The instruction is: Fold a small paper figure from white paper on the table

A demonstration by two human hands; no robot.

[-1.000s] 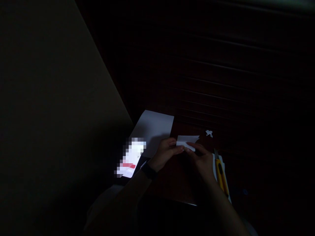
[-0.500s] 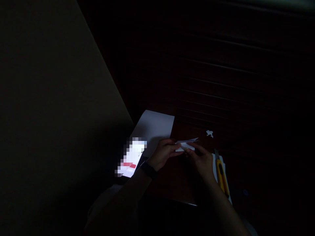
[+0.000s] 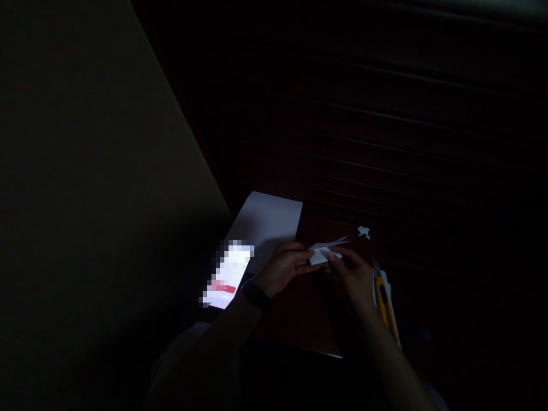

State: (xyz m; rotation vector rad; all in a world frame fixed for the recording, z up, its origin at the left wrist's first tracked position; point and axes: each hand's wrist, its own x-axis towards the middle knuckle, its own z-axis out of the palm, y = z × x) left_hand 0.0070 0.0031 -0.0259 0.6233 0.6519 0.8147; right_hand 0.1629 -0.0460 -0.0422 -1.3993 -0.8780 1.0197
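The scene is very dark. My left hand (image 3: 286, 267) and my right hand (image 3: 355, 275) meet over a dark table, both pinched on a small folded piece of white paper (image 3: 322, 253) held just above the tabletop. A dark watch band sits on my left wrist. The paper's pointed tip sticks out to the right, past my right fingers.
A white sheet (image 3: 268, 222) lies flat behind my left hand. A lit phone screen (image 3: 226, 277) glows to its left. A yellow utility knife (image 3: 385, 302) rests on white paper by my right wrist. A small white paper scrap (image 3: 363, 231) lies beyond it. A pale wall (image 3: 85, 188) fills the left.
The small paper has been folded flatter and turned between my fingers; my right hand shifted slightly up toward it. The other things have not moved.
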